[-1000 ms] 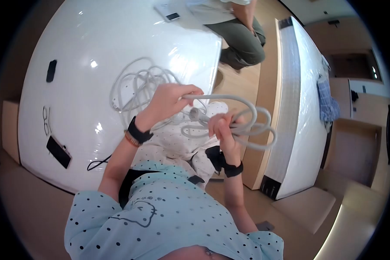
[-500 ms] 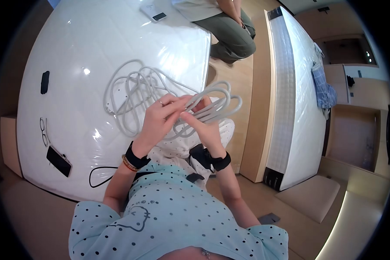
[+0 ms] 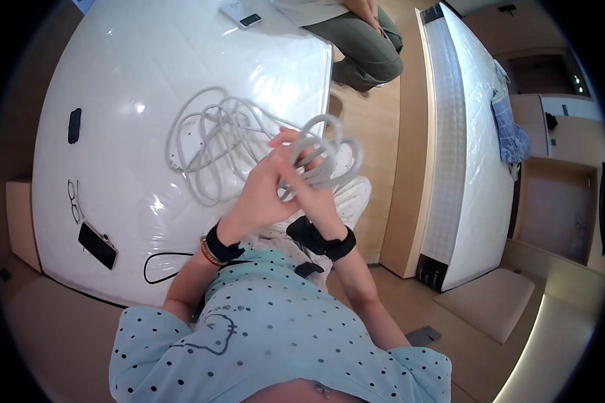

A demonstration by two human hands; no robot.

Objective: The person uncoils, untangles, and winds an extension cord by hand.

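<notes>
Grey-white loops of an extension cord (image 3: pixel 348 176) are bunched in my right hand (image 3: pixel 313 203), its fingers wrapped round them. My left hand (image 3: pixel 259 196) is closed on the cord close beside it, and the two hands touch and overlap. Part of the left fingers and the cord between the palms is hidden. From the hands the cord runs left to a loose tangle on the plastic-wrapped mattress (image 3: pixel 138 151). Within that tangle lies a white power strip (image 3: pixel 191 139). Both wrists wear black straps.
On the mattress lie eyeglasses (image 3: pixel 72 201), a phone (image 3: pixel 97 246), a dark pouch-like item (image 3: pixel 74 125) and a white device with a dark screen (image 3: pixel 240 15). Another person's legs (image 3: pixel 363 50) are at the far edge. A second wrapped mattress (image 3: pixel 474 154) stands at right.
The bunched loops have turned more upright and drawn closer together. My hands have come nearer to each other, the left one overlapping the right more. The view has shifted slightly.
</notes>
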